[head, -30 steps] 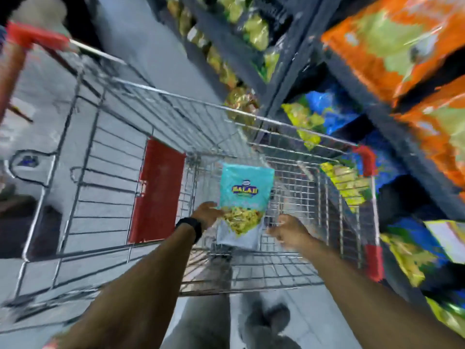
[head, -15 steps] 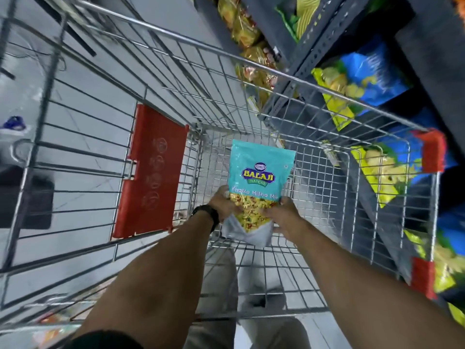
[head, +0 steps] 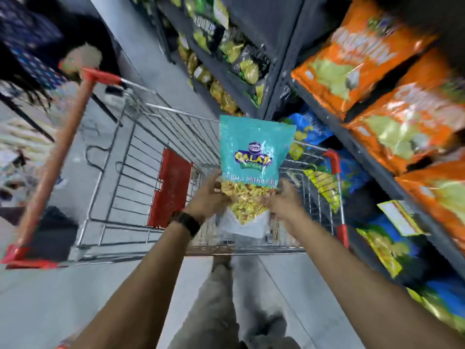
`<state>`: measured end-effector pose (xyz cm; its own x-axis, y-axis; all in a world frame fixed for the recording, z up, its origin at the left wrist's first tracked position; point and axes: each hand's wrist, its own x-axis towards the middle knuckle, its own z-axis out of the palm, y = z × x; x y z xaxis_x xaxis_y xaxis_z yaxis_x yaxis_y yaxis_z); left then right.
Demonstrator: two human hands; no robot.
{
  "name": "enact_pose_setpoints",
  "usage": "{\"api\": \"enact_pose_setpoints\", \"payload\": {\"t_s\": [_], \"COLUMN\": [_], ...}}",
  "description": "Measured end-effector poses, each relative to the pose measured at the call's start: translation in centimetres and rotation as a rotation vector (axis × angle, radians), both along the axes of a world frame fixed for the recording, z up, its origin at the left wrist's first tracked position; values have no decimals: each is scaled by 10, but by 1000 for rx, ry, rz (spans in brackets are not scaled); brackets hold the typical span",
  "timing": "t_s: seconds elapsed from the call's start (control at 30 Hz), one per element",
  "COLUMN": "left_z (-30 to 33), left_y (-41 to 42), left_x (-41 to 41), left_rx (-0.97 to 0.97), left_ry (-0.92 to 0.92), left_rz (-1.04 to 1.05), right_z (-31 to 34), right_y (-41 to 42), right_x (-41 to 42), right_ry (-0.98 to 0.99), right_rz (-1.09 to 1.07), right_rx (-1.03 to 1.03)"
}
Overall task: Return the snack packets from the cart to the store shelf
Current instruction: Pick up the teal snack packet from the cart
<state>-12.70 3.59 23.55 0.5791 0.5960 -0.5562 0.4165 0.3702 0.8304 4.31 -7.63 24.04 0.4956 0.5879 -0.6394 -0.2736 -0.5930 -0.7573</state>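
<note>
Store aisle, one cart (head: 141, 157), one teal snack packet (head: 254, 157), both hands' fingers (head: 214, 190) grasping it

Both arms reach forward; the left hand (head: 208, 197) and right hand (head: 283, 201) close together, fingers curled inward, gripping.

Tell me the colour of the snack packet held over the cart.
Teal snack packet, with a clear window showing yellow snacks; seen in the head view.
</note>
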Motion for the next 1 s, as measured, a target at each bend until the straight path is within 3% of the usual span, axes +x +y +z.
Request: {"api": "enact_pose_setpoints", "payload": {"t_s": [0.33,0.47,0.6,0.8,1.0], "left_z": [241,320,388,422,404], "left_y": [-22,-15,-10,-13,-66], "left_x": [61,117,189,316,395], "left_rx": [455,661,715,709,626], "left_ry": [-478,-627,-758,-838,-827], "left_rz": [-78,-212,-250,-382,-485], "right_z": [228,316,386,427,403], "right_y": [-53,-68,-77,-101,-138], "right_x": [50,89,138,209,254], "right_ry": [-427,-642,-828,-1018,-1047], "right_rz": [-131,-188,-285,-529,-739], "right_rx": [560,673,714,650,488]}}
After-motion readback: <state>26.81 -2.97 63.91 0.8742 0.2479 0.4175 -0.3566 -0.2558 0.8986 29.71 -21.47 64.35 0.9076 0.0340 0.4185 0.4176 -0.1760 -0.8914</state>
